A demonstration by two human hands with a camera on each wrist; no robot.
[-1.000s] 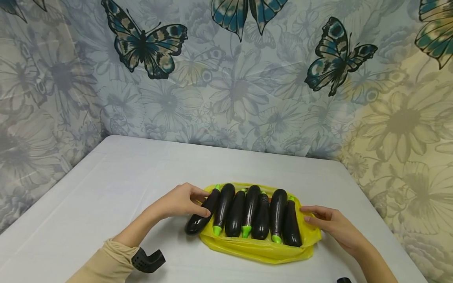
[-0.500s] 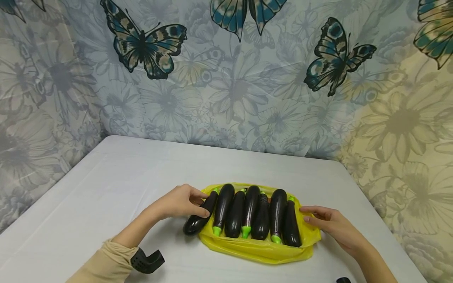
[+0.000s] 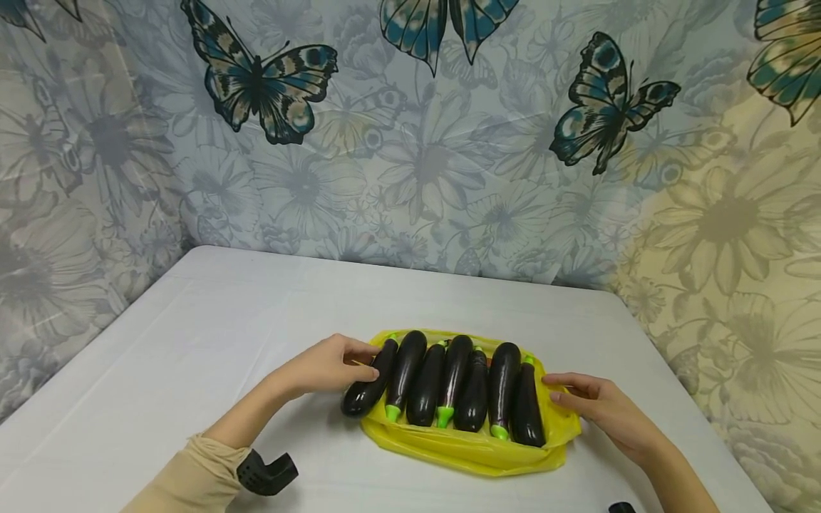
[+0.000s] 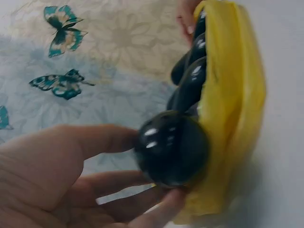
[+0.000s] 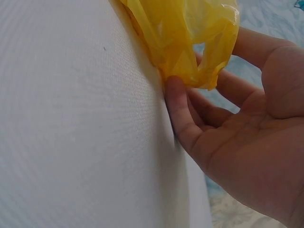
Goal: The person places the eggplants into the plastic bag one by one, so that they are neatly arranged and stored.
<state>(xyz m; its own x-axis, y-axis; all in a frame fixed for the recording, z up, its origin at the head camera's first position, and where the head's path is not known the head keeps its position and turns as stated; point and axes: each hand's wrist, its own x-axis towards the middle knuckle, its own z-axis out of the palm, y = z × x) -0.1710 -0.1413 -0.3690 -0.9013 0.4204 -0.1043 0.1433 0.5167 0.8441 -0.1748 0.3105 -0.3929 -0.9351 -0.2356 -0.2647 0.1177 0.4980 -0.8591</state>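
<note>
A yellow plastic bag [image 3: 468, 456] lies on the table with a row of several glossy dark eggplants [image 3: 456, 381] side by side in its opening. My left hand [image 3: 327, 365] holds the leftmost eggplant [image 3: 362, 397] between thumb and fingers; this one slants, its rounded end sticking out past the bag's left edge. In the left wrist view that eggplant's round end [image 4: 172, 148] faces the camera, thumb above and fingers beneath. My right hand [image 3: 606, 406] holds the bag's right end. In the right wrist view, thin yellow plastic [image 5: 190, 42] sits between thumb and fingers, with some fingertips hidden behind it.
A white-covered table [image 3: 269, 299] extends behind and to both sides of the bag. Behind it hangs a butterfly-and-flower patterned backdrop [image 3: 436, 178]. A black curved piece [image 3: 267, 474] is at the left sleeve; another black piece [image 3: 622, 507] shows at the bottom edge.
The leftmost eggplant shifted slightly left, and now its rounded end has swung up and right, nearer its neighbour. My right hand has stayed at the bag's right end.
</note>
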